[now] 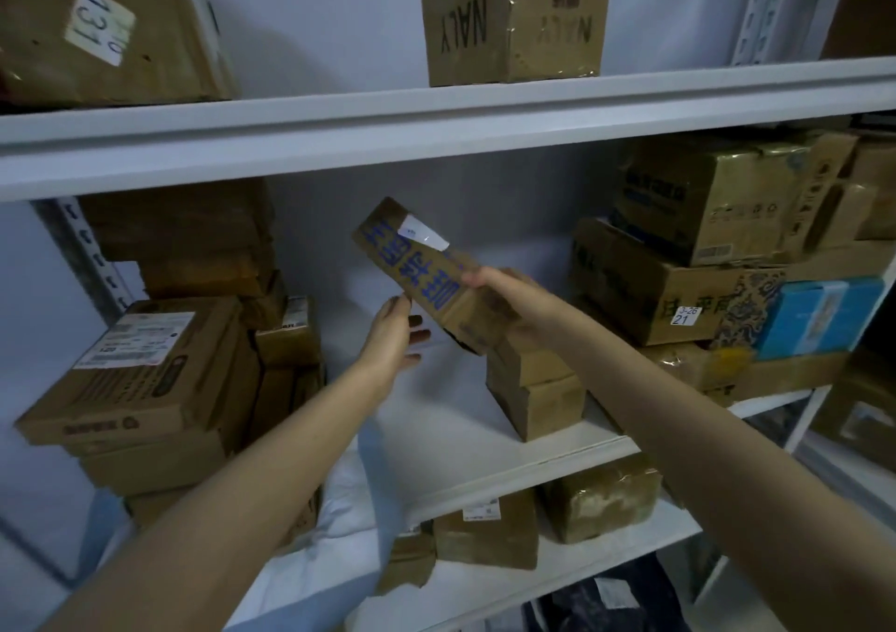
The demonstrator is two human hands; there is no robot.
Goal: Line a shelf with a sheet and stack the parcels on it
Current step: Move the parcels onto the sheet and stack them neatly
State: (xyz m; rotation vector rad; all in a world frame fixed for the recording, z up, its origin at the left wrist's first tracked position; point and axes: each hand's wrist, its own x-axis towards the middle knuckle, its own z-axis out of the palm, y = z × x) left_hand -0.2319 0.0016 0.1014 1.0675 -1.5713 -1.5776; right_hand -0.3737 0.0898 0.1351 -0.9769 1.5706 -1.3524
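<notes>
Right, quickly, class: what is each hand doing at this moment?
Left hand: open, touching the lower edge of the long box.
Right hand: closed, gripping the long box.

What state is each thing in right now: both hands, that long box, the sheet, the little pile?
long box: held in the air, tilted, closed.
right hand: grips the long box's lower end.
left hand: open, fingertips touching the long box's edge.
sheet: spread on the middle shelf, bunched at the front edge.
small stack: two closed boxes, upright on that shelf.
</notes>
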